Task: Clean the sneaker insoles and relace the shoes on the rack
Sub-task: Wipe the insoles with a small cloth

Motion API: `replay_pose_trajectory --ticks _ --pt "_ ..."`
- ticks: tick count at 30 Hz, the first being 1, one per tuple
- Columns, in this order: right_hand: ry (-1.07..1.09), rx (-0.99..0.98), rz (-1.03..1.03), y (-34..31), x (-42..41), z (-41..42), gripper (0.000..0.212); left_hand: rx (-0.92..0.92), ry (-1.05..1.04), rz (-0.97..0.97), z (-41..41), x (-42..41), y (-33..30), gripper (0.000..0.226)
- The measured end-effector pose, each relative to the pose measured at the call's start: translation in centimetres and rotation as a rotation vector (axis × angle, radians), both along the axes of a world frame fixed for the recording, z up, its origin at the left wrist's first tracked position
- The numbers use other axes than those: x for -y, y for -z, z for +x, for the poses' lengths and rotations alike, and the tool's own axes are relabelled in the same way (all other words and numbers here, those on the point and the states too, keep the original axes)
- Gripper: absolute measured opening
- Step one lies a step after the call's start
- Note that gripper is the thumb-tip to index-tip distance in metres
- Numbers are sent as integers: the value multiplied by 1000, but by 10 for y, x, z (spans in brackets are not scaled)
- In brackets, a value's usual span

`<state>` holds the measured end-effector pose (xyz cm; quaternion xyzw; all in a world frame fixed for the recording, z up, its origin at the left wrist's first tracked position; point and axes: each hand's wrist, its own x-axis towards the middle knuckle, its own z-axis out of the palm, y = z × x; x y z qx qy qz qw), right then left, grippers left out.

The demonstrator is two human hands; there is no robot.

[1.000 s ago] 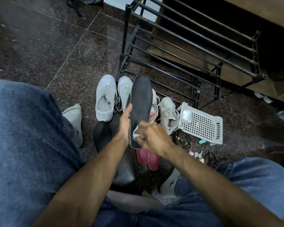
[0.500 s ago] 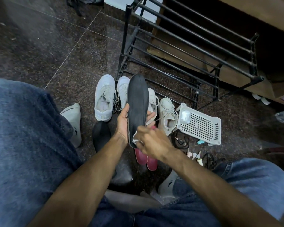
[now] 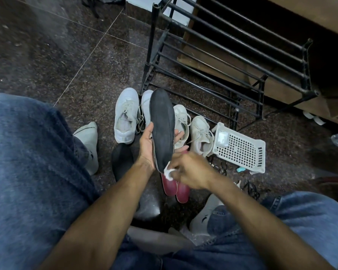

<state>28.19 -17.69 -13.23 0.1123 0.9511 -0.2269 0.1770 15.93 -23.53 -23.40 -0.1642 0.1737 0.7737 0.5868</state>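
Observation:
My left hand [image 3: 147,146] holds a long black insole [image 3: 162,125] upright from behind, thumb on its left edge and fingertips showing past its right edge. My right hand [image 3: 187,170] pinches a small white wipe [image 3: 168,171] against the insole's lower end. Several white sneakers [image 3: 125,117] lie on the dark floor beyond the hands, some partly hidden by the insole. Another black insole [image 3: 122,160] lies on the floor to the left. Two red insoles [image 3: 176,189] lie below my right hand. The black metal shoe rack [image 3: 222,61] stands behind, its bars bare.
A white perforated plastic basket [image 3: 240,151] lies tipped beside the rightmost sneaker. Dark laces [image 3: 250,189] and small bits lie near it. My knees in blue jeans and feet in white socks [image 3: 88,145] frame the floor space. A wooden cabinet [image 3: 281,16] stands behind the rack.
My right hand with the wipe has slid down the insole to its lower end. The left hand keeps the insole in about the same place.

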Motion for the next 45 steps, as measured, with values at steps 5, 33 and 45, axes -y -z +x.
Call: replay_pose_trajectory --ticks 5,33,45 --pt "689 -265 -673 -24 -33 8 3 11 65 87 -5 2 -6 74" --pt "150 -291 298 28 34 0 23 7 48 52 2 2 -7 71" --pt "116 -114 414 21 -5 -28 20 -58 45 -36 7 1 -12 68"
